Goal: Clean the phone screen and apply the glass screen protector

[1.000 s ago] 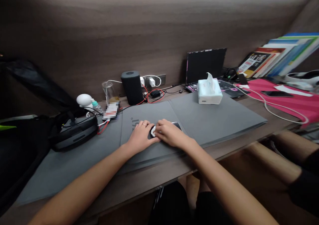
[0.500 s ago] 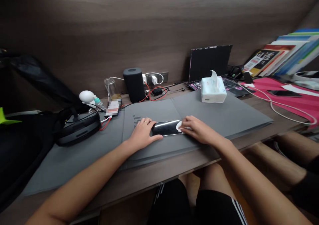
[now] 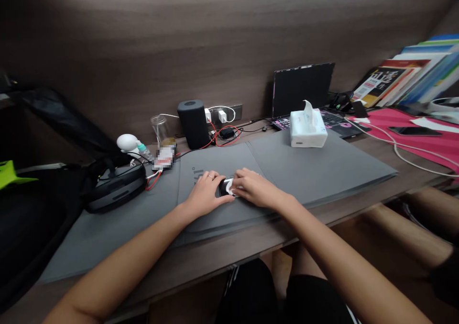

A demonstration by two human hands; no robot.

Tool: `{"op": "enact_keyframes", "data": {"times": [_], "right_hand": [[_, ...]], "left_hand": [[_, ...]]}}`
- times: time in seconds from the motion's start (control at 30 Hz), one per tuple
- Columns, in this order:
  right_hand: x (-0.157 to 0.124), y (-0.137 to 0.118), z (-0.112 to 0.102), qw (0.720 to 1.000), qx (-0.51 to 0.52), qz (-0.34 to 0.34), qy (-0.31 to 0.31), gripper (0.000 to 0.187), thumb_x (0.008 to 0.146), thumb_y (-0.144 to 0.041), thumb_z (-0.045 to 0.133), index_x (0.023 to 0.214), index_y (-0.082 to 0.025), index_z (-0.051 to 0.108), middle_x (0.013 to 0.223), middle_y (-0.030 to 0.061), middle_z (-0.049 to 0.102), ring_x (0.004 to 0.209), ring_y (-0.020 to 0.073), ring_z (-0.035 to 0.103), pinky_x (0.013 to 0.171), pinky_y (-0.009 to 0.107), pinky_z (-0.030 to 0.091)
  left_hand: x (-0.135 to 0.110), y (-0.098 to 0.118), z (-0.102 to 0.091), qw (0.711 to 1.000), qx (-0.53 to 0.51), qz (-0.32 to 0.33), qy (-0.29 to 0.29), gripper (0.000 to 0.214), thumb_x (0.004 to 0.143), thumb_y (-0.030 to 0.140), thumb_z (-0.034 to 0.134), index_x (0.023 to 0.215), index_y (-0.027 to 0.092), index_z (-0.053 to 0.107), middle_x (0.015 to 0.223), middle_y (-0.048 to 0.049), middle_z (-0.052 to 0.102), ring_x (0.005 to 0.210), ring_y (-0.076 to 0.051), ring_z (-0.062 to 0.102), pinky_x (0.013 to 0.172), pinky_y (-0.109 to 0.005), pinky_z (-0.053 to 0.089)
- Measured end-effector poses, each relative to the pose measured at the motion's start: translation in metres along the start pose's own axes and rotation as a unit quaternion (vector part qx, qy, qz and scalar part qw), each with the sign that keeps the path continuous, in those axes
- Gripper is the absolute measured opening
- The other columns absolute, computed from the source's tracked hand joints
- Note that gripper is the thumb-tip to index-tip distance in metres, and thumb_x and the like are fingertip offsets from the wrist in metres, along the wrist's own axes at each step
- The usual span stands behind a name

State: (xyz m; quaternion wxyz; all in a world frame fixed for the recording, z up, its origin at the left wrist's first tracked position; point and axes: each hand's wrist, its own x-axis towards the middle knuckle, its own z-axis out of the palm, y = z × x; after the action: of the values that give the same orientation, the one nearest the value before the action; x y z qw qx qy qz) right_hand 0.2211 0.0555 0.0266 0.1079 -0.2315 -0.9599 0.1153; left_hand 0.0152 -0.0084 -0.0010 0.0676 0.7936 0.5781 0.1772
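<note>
A black smartphone (image 3: 223,187) lies flat, screen up, on the grey mat (image 3: 287,175). My left hand (image 3: 204,194) grips its left end, thumb on the near edge and fingers on the far edge; a ring shows on one finger. Pinched in my right hand (image 3: 254,187) is a small white wad of tissue (image 3: 228,187), pressed against the screen near the phone's left end. My right hand hides most of the phone's right part.
Behind the mat stand a tissue pack (image 3: 307,131), an open laptop (image 3: 303,92), a black speaker (image 3: 193,125) and a glass jar (image 3: 160,128) among cables. A black headset (image 3: 118,187) sits at left. Books (image 3: 405,75) and another person's legs (image 3: 405,228) are at right.
My right hand has slid left along the phone with the tissue, from its right end to near my left hand. My left hand keeps its hold. The view has shifted slightly.
</note>
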Motion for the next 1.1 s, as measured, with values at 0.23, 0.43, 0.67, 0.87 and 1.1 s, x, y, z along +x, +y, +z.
{"op": "enact_keyframes", "data": {"times": [0.23,0.43,0.67,0.87,1.1], "right_hand": [[-0.058,0.046,-0.027,0.998,0.011,0.058,0.002,0.028,0.1,-0.036,0.049,0.098,-0.02,0.072,0.096,0.0106,0.06,0.09,0.0247,0.054,0.08,0.037,0.042],[-0.042,0.036,-0.024,0.999,0.013,0.052,0.001,0.027,0.099,-0.033,0.05,0.092,-0.019,0.073,0.093,0.0112,0.061,0.088,0.0248,0.053,0.08,0.037,0.042],[0.008,0.002,-0.007,1.0,0.011,-0.003,-0.013,0.02,0.097,-0.027,0.054,0.089,-0.018,0.071,0.095,0.0104,0.061,0.089,0.0231,0.052,0.081,0.035,0.04],[-0.02,0.027,-0.024,0.999,0.023,0.002,-0.03,0.022,0.098,-0.031,0.054,0.095,-0.019,0.073,0.094,0.0098,0.061,0.089,0.0233,0.055,0.081,0.035,0.041],[-0.046,0.044,-0.031,0.999,0.017,0.039,-0.025,0.03,0.1,-0.036,0.049,0.1,-0.019,0.073,0.097,0.0114,0.062,0.093,0.0252,0.055,0.086,0.038,0.043]], "left_hand": [[0.001,-0.001,0.001,1.0,-0.007,-0.014,0.001,0.061,0.084,0.063,0.065,0.126,0.019,0.06,0.12,-0.011,0.06,0.11,-0.031,0.052,0.096,-0.047,0.045],[0.0,0.001,0.0,1.0,-0.008,-0.018,0.0,0.06,0.085,0.06,0.066,0.127,0.019,0.059,0.121,-0.0106,0.059,0.112,-0.03,0.052,0.097,-0.046,0.044],[0.0,0.002,-0.001,1.0,0.005,-0.01,-0.006,0.056,0.086,0.06,0.065,0.124,0.019,0.06,0.119,-0.0104,0.059,0.11,-0.03,0.052,0.095,-0.045,0.045],[0.0,0.004,-0.003,1.0,0.002,-0.018,-0.009,0.059,0.086,0.06,0.065,0.126,0.018,0.059,0.121,-0.0114,0.059,0.112,-0.031,0.051,0.097,-0.046,0.045],[0.0,0.002,-0.002,1.0,-0.002,-0.019,-0.004,0.06,0.086,0.061,0.064,0.127,0.018,0.059,0.121,-0.0114,0.059,0.111,-0.031,0.051,0.097,-0.046,0.045]]}}
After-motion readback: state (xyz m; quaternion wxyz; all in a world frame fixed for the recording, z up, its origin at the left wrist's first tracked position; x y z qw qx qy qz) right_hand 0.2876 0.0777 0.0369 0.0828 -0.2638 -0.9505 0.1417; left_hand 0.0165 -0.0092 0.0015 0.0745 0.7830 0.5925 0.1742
